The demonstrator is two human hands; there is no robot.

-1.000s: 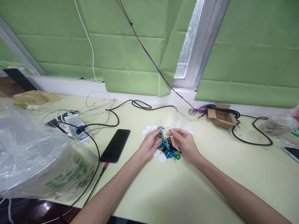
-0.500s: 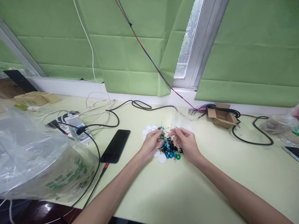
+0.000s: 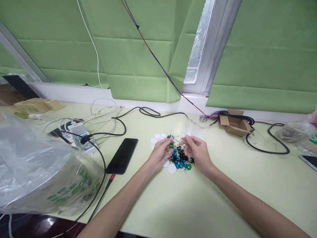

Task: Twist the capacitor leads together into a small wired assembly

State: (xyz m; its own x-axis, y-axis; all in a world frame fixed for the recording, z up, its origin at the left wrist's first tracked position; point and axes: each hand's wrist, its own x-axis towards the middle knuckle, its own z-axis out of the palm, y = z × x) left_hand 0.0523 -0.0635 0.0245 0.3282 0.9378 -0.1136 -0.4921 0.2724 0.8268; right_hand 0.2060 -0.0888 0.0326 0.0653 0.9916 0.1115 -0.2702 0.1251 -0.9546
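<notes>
Above a pile of small parts, my left hand (image 3: 161, 152) is closed in a pinch on a small shiny green bead-like piece (image 3: 171, 144). Facing it, my right hand (image 3: 196, 148) pinches a thin wire-like piece (image 3: 182, 139), too fine to make out fully. The fingertips of the two hands are a short gap apart. Below them lie shiny blue round pieces (image 3: 181, 164), black parts (image 3: 182, 154) and another green round piece (image 3: 189, 167). White discs (image 3: 172, 169) lie along the left side of the pile, some partly hidden by my left hand.
Left of my hands lies a black phone (image 3: 122, 156) with a cable. A large plastic-wrapped bundle (image 3: 61, 178) fills the left front. Behind are black cables (image 3: 151, 114) and an open cardboard box (image 3: 235, 124). Another phone (image 3: 309, 161) lies at the right edge.
Both hands hold nearly the same pose over the pile. The whole view has shifted very slightly; no part has visibly been picked up or put down.
</notes>
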